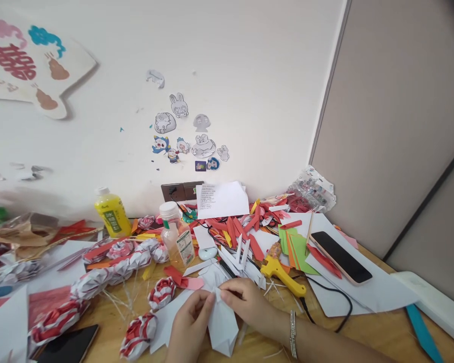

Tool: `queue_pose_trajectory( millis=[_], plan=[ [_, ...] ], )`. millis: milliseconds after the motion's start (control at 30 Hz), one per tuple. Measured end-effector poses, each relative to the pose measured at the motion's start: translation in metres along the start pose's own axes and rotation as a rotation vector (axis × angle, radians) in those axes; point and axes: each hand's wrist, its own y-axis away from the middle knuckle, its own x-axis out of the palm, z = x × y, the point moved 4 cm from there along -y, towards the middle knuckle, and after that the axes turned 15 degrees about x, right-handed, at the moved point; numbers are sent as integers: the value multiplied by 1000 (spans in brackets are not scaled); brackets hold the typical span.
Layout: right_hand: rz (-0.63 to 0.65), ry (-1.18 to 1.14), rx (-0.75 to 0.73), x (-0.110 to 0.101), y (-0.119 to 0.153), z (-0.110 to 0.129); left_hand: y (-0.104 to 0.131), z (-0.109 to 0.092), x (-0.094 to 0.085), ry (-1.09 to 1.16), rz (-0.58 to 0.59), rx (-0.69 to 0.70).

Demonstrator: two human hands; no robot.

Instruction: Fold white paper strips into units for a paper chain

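A folded white paper piece (222, 330) with creased, pointed panels lies between my hands at the front of the table. My left hand (191, 320) pinches its left edge between thumb and fingers. From the other side my right hand (249, 302), with a silvery bracelet at the wrist, grips the paper near its upper middle. The fingertips of both hands nearly meet there. To the left sit red-and-white folded paper rolls (138, 334), close to my left hand. Just beyond my right hand lies a yellow glue gun (283, 275) with its cord trailing right.
A yellow drink bottle (113, 214) and a clear jar (176, 239) stand at the back left. Red paper strips (242, 234) are heaped by the wall. A phone (340, 256) rests on white sheets at right; another dark phone (68, 345) lies front left.
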Motion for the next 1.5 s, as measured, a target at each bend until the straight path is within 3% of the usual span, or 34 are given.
queue_pose_trajectory(
  millis=[467,633,733,967,1033,1200,1400,1500],
  plan=[
    [-48,140,-17,5,-1,-4,2,-1,-1,-135,-5,49],
    [-47,191,-49,5,-1,-4,2,-2,1,-63,4,26],
    [-24,95,-48,0,0,-1,1,-3,0,-4,-38,14],
    [55,-372,158,-5,-8,-12,-8,11,-21,209,-317,-60],
    [43,-405,181,-5,-12,-15,-10,14,-22,241,-319,-80],
    [32,-521,218,-9,-18,-19,-13,12,-14,351,-177,-116],
    [37,-627,267,-11,-19,-21,-7,6,-14,431,-278,-156],
    [47,-616,248,-11,-18,-19,-6,2,-12,477,-259,-149]
  ],
)
